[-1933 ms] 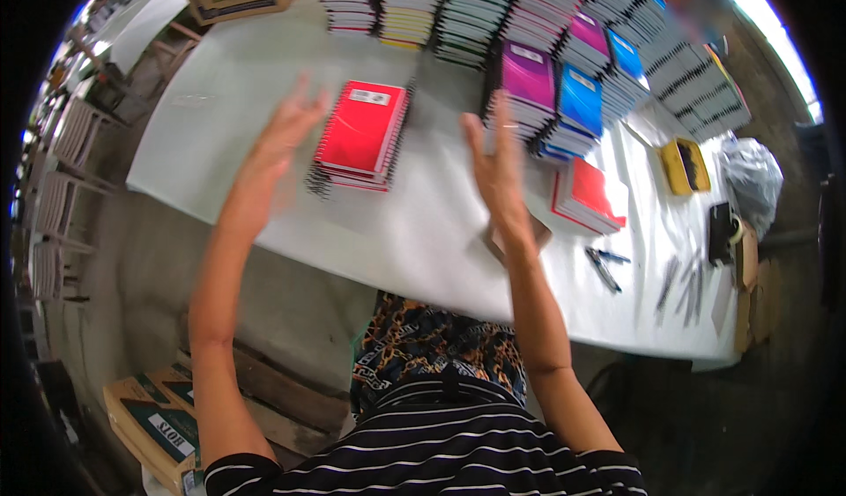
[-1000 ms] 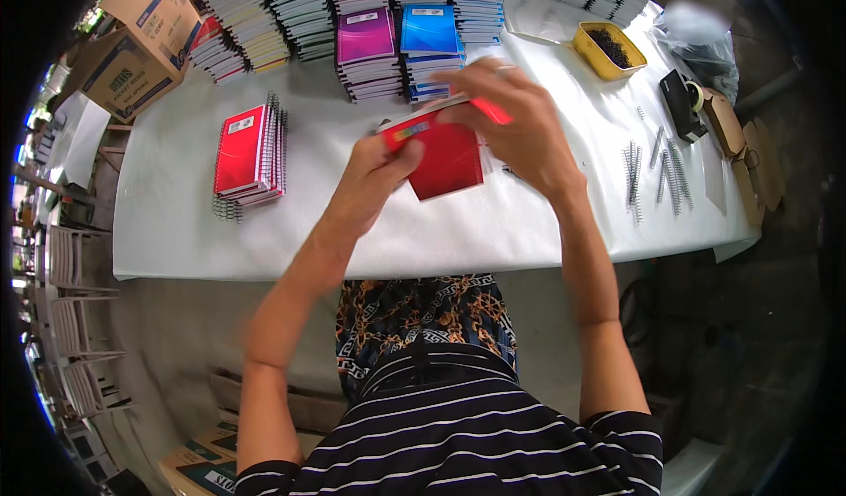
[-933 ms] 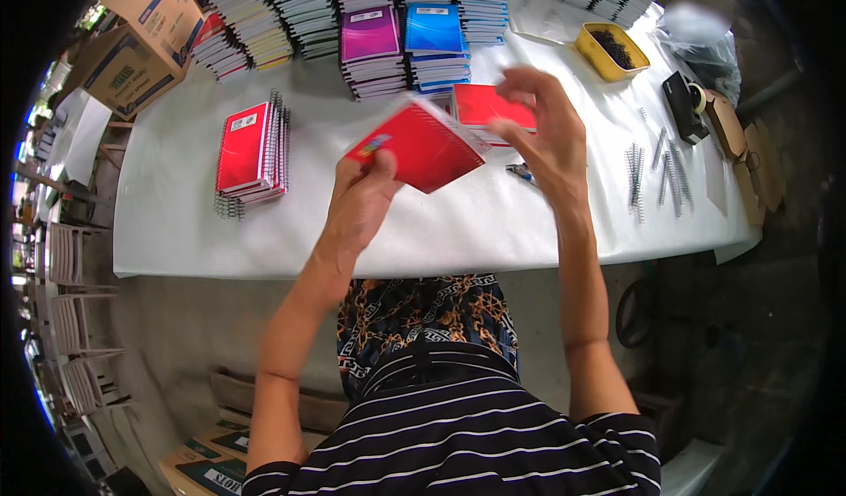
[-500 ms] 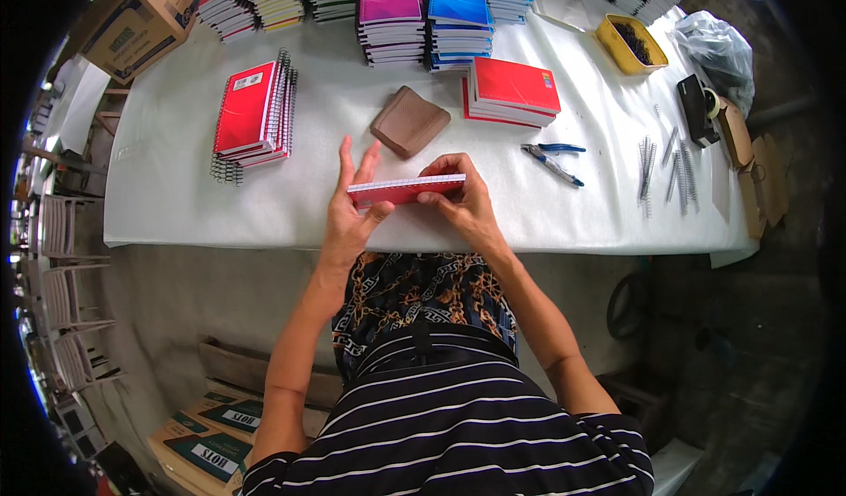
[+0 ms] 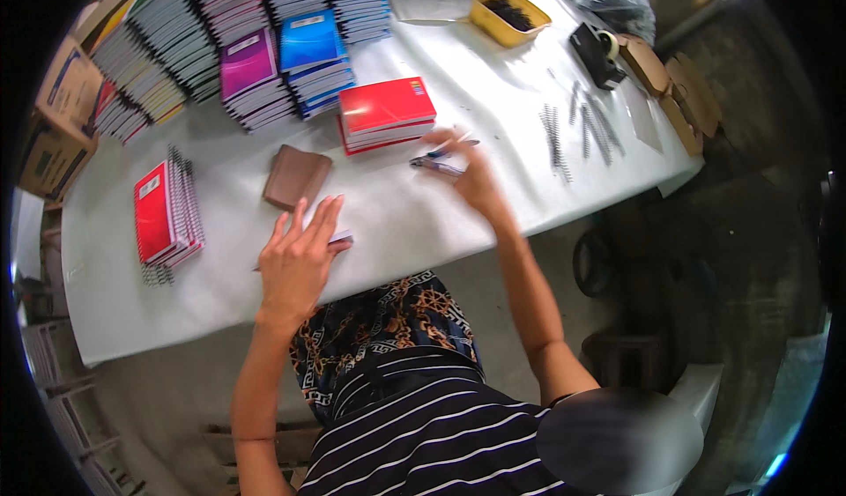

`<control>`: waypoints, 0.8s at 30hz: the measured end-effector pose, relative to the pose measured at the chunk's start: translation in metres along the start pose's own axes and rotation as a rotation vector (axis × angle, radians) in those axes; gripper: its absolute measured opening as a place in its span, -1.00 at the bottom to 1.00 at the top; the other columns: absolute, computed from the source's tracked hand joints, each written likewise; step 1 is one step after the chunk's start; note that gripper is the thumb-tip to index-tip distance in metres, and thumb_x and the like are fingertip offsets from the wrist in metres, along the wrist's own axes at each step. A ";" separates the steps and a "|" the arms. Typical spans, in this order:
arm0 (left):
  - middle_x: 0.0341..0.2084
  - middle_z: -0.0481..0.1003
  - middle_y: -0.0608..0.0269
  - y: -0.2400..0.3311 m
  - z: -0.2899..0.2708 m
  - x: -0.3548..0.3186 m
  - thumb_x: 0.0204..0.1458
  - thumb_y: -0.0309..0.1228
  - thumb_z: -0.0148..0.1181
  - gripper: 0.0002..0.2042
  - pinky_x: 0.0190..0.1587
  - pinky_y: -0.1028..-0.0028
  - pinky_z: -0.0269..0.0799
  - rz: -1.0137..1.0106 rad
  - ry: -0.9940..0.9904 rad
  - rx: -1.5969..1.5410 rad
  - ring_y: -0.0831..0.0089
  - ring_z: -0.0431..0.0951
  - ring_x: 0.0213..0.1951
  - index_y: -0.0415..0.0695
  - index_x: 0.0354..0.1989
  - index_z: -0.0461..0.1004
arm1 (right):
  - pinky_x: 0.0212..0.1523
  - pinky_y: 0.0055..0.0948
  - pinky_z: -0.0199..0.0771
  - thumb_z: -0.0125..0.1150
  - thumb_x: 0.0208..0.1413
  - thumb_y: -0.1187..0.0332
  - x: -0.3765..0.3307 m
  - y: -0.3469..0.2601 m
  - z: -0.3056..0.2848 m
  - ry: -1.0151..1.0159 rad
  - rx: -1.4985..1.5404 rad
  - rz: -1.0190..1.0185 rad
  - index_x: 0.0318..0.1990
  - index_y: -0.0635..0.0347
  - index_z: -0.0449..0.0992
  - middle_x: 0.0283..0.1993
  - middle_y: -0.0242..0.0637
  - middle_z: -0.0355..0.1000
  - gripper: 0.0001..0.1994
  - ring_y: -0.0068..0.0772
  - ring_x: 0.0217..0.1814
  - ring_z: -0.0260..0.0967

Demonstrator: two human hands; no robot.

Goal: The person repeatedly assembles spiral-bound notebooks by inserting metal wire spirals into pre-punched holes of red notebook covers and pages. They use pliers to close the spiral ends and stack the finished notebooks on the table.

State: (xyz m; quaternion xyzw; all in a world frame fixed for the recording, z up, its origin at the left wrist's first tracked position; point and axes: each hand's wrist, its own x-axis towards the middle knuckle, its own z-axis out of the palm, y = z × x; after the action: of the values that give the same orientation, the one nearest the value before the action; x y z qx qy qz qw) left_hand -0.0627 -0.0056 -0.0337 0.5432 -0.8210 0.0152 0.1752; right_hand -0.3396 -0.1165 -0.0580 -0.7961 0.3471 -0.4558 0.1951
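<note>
My left hand [image 5: 293, 262] is over a thin notebook [image 5: 344, 235] near the table's front edge. Its fingers reach across the top and its thumb lies by the right end; the hand hides most of the notebook. Out to the right, my right hand [image 5: 467, 174] is smeared by motion at the blue-handled pliers [image 5: 436, 163]. Whether its fingers have closed on them I cannot make out. A brown block [image 5: 297, 177] lies just beyond my left hand. Beyond the pliers sits a stack of red notebooks [image 5: 386, 108] with no coils showing.
Red notebooks with wire coils [image 5: 161, 214] are stacked at the left. Tall piles of purple [image 5: 251, 62] and blue notebooks [image 5: 313, 42] line the back. Loose metal coils [image 5: 595, 126], a tape dispenser [image 5: 597, 55] and a yellow tub [image 5: 507, 22] of dark pieces lie at the right.
My right hand has let go of the red notebook and moved right to the pliers. My left hand has turned over the notebook, now lower at the table. The view has swung right.
</note>
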 end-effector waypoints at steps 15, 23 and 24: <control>0.12 0.50 0.24 0.005 0.001 0.007 -0.02 -0.19 0.32 -0.36 0.07 0.23 0.45 0.010 0.043 -0.079 0.10 0.53 0.09 -0.03 0.29 0.34 | -0.22 -0.13 0.45 -0.11 0.11 0.49 -0.002 0.198 -0.222 0.148 -0.869 0.645 -0.26 0.28 0.46 -0.31 0.06 0.52 -0.83 0.08 -0.28 0.50; 0.10 0.52 0.35 0.000 -0.005 0.002 0.04 -0.08 0.22 -0.42 0.16 0.05 0.36 -0.005 0.014 0.032 0.12 0.51 0.13 0.11 0.28 0.36 | -0.21 -0.40 0.49 0.32 0.06 0.52 0.045 -0.030 -0.050 -0.266 0.029 0.290 -0.19 0.26 0.58 -0.31 -0.24 0.54 -0.85 -0.42 -0.27 0.51; 0.10 0.52 0.36 0.001 -0.004 0.003 0.04 -0.08 0.22 -0.42 0.16 0.05 0.37 -0.007 0.010 0.023 0.13 0.51 0.13 0.12 0.28 0.36 | -0.23 -0.42 0.48 0.35 0.03 0.52 0.037 -0.052 -0.026 -0.348 0.173 0.230 -0.21 0.27 0.58 -0.31 -0.25 0.54 -0.84 -0.46 -0.29 0.49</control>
State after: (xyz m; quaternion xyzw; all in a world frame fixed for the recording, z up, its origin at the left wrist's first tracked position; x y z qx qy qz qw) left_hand -0.0633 -0.0070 -0.0287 0.5479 -0.8181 0.0266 0.1729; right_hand -0.3292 -0.1076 0.0097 -0.7983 0.3562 -0.3142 0.3702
